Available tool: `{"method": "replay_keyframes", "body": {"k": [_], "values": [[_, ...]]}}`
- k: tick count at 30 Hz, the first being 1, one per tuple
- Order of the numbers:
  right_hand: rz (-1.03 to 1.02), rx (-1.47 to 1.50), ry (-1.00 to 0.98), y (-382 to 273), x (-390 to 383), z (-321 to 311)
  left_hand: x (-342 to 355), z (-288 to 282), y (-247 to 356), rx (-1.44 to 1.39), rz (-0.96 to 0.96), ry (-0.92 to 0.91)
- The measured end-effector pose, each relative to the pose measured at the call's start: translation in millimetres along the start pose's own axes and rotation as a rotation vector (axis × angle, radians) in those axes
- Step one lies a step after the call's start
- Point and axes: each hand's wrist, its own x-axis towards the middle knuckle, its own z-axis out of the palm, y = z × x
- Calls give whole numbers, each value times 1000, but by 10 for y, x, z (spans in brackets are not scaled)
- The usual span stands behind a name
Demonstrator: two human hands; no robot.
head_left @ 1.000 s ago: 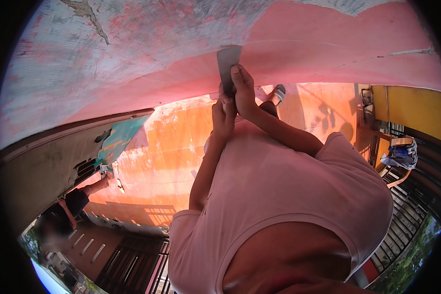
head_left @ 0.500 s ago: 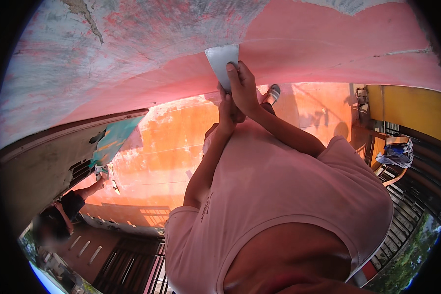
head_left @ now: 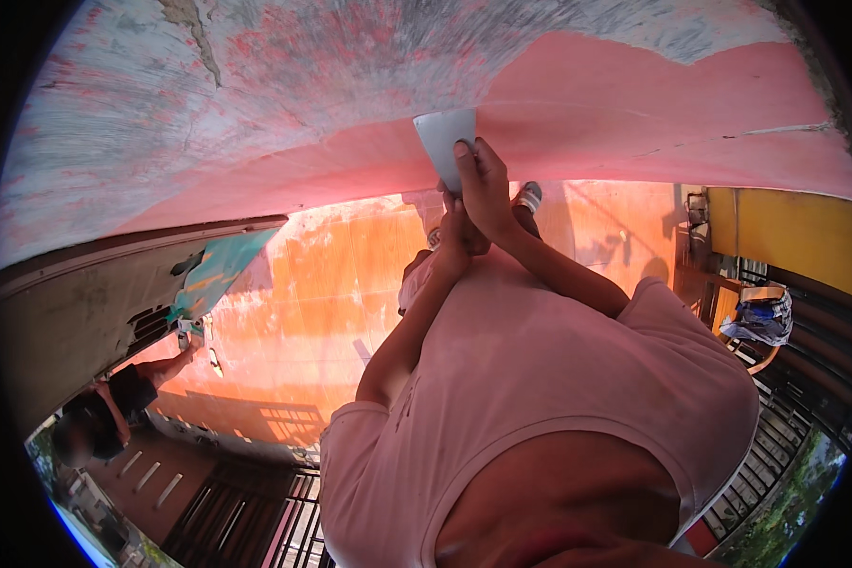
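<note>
A metal scraper [head_left: 437, 137] has its broad edge against the wall [head_left: 312, 104], which is pink in part and scuffed grey-white elsewhere, with cracks. My right hand [head_left: 486, 194] is closed on the scraper, its thumb lying on the blade. My left hand [head_left: 452, 235] is closed around the lower part of the tool, just below and left of my right one; the handle is mostly hidden by both hands.
An orange tiled floor [head_left: 312, 275] lies below, with sandals at the left. A person [head_left: 133, 398] is at the far left beside a panel [head_left: 85, 312] with a turquoise part. A wooden chair holding cloth [head_left: 757, 317] and a yellow board [head_left: 786, 237] are at the right.
The blade has turned from dark to pale in the light and sits lower in the picture, along with both hands. The wall's edge has also shifted down in the view.
</note>
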Motion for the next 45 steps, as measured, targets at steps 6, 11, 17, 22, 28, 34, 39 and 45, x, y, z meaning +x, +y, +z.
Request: {"method": "replay_keyframes", "body": {"k": [6, 11, 17, 22, 28, 34, 39, 45], "values": [[-15, -26, 85, 65, 80, -65, -350, 609, 686, -138, -119, -58], [-50, -148, 86, 11, 34, -86, -392, 695, 751, -200, -80, -161], [-152, -395, -57, -160, 34, -267, -450, 1066, 784, -362, -35, -265], [-270, -598, -206, -431, 74, -539, -424, 1290, 796, -340, 0, -331], [-197, -446, -285, -543, -29, -933, -597, 1614, 605, -77, 65, -88], [-321, -492, -329, -550, 89, -982, -758, 1867, 659, -30, 233, 39], [-436, -566, -368, -561, 154, -893, -704, 1918, 676, -27, 338, 74], [-350, -663, -360, -588, 179, -798, -610, 1829, 599, -78, 346, 31]]}}
